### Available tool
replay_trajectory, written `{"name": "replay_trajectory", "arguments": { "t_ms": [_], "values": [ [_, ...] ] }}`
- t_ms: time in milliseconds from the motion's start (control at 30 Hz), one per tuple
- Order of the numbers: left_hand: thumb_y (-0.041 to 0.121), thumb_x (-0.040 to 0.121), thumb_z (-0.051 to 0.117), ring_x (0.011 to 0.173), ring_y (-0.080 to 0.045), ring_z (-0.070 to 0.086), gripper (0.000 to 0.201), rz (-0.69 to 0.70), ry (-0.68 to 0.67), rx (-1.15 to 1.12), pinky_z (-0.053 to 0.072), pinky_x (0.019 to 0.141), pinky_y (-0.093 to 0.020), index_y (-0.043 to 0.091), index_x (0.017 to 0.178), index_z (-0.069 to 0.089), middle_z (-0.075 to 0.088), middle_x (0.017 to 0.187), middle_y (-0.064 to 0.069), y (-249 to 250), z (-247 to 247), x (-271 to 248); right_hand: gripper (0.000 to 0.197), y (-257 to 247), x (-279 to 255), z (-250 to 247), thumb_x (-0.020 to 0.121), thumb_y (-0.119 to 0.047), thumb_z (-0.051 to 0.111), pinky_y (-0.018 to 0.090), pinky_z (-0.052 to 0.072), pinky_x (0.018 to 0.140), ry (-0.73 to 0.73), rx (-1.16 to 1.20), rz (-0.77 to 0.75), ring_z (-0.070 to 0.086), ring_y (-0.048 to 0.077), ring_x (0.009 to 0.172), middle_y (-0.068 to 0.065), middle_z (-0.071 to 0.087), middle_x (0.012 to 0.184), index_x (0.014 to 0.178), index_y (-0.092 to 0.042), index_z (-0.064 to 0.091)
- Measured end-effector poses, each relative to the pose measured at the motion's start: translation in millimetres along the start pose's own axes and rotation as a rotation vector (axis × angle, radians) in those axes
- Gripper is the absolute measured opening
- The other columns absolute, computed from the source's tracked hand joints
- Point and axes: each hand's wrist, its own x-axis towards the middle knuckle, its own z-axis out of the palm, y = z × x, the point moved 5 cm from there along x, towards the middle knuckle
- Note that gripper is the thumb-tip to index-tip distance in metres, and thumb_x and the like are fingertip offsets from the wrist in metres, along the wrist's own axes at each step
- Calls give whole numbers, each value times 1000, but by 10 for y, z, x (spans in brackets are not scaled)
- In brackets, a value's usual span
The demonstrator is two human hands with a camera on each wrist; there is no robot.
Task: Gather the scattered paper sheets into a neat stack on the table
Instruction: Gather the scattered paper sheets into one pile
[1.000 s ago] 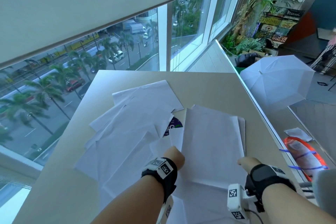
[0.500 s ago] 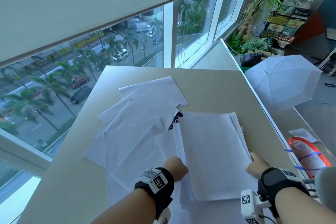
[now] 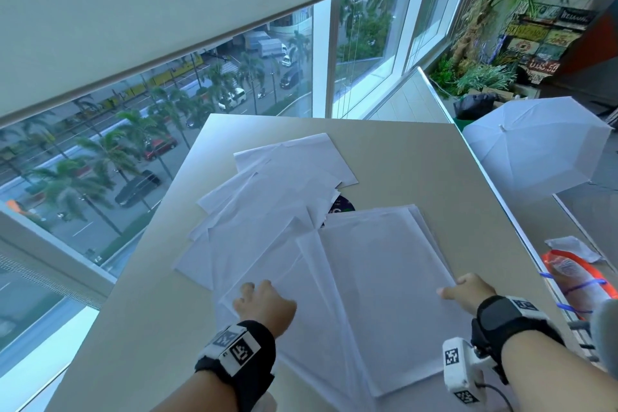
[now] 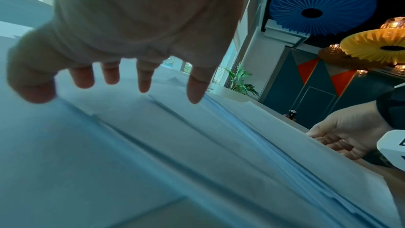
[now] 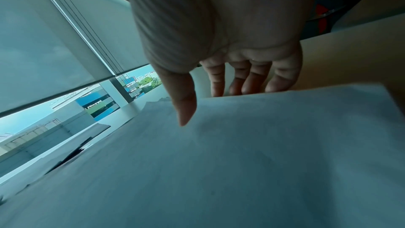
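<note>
Several white sheets (image 3: 274, 211) lie fanned and overlapping on the left half of the beige table (image 3: 418, 160). To their right sits a squarer stack of paper (image 3: 384, 284) (image 5: 241, 145). My left hand (image 3: 264, 303) (image 4: 111, 75) is over the near loose sheets, fingers straight and spread, holding nothing. Whether its tips touch the paper is unclear. My right hand (image 3: 465, 289) (image 5: 208, 68) pinches the stack's right edge, thumb on top and fingers beneath, as the left wrist view also shows of the right hand (image 4: 346, 136).
A dark printed disc (image 3: 341, 207) peeks out between the loose sheets and the stack. The table's right edge runs close to my right hand. Beyond it on the floor stand a white umbrella (image 3: 538, 147) and an orange-wrapped bundle (image 3: 578, 281). Windows lie left and ahead.
My left hand left the stack's left edge, moved left over the loose sheets and spread its fingers. The right hand stayed on the stack's right edge.
</note>
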Motion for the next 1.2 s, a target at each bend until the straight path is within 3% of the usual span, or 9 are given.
{"name": "replay_trajectory", "arguments": {
  "t_ms": [167,333,433,533,700,800,933,1067,1200],
  "values": [
    [35,82,58,146,-41,2,80,47,-151,8,11,121,-43,23,150,17,-3,160,-14,-70,130,-123,36,-131,-87,191,74,-16,71,28,34,68,-60,-68,-45,42,23,86,12,42,98,59,-17,39],
    [10,79,56,137,-36,30,65,-33,89,-522,31,113,-42,14,141,39,14,154,-16,-346,-141,-106,29,-212,-135,182,76,-18,65,27,22,48,8,-47,-19,40,23,73,10,37,86,67,-15,38],
    [4,79,53,119,-36,45,63,-168,187,-802,40,98,-41,8,139,36,36,138,-21,-614,-230,-97,56,-165,-137,260,75,-26,67,28,40,61,6,-106,-4,51,29,79,16,53,95,118,3,47],
    [10,60,59,103,-34,55,80,-231,66,-1041,46,87,-41,4,136,35,52,116,-21,-724,-140,-10,64,-195,-248,308,80,-32,66,30,44,73,7,-109,-11,55,31,88,22,61,118,128,5,46],
    [14,48,58,59,-23,41,25,-181,-69,-948,35,67,-36,7,70,49,42,65,-9,-721,4,51,58,-220,-433,364,82,-41,59,36,44,99,52,-97,27,52,36,121,22,58,129,124,0,57],
    [13,57,57,70,-25,48,57,-125,-114,-905,41,69,-36,0,112,54,52,82,-9,-580,-19,-114,57,-192,-494,383,78,-31,65,34,46,83,73,47,53,60,37,107,24,62,120,122,3,54],
    [4,76,60,120,-37,46,90,-91,48,-716,43,100,-42,19,149,11,32,141,-19,-519,-67,-303,57,-128,-468,474,70,-38,67,34,46,69,2,222,-6,59,29,71,17,60,82,107,2,51],
    [17,78,60,111,-35,51,73,-19,59,-334,46,92,-35,18,142,26,25,138,-15,-420,-11,-405,66,-82,-584,572,83,-26,66,39,40,105,-118,278,-36,50,34,123,11,54,129,135,8,41],
    [18,82,54,85,-25,49,32,38,-95,-207,40,74,-27,0,108,57,56,99,-10,-384,138,-379,57,-25,-608,613,79,-19,69,45,43,105,-155,316,-102,58,35,115,16,63,121,128,6,52]
  ]
}}
